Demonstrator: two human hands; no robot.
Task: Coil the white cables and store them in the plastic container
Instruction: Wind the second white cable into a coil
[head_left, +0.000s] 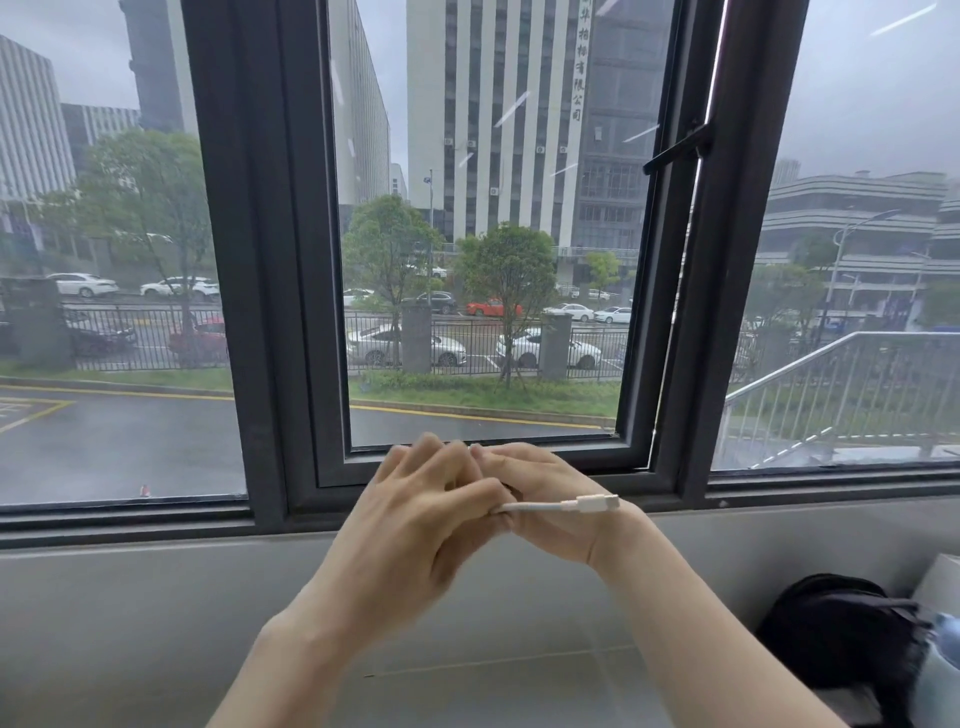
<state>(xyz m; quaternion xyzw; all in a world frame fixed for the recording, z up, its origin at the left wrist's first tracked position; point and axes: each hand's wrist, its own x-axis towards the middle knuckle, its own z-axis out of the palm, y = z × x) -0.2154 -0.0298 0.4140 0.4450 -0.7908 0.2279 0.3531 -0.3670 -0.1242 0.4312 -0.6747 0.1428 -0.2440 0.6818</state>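
White cable (535, 506): smooth plastic sheath, slight sheen; its plug end (597, 503) a glossier moulded white plastic. Dark grey window frame (260, 312): metal by the look, matt painted finish, smooth. Black window handle (675, 150): same matt finish. Glass panes (104, 260): clear, glossy, streaked with reflections. Grey sill (156, 597) below the frame: smooth, matt, stone or tile, cannot tell which. Black bag (841, 634) at the sill's right edge: soft cloth, matt, faintly fuzzy.
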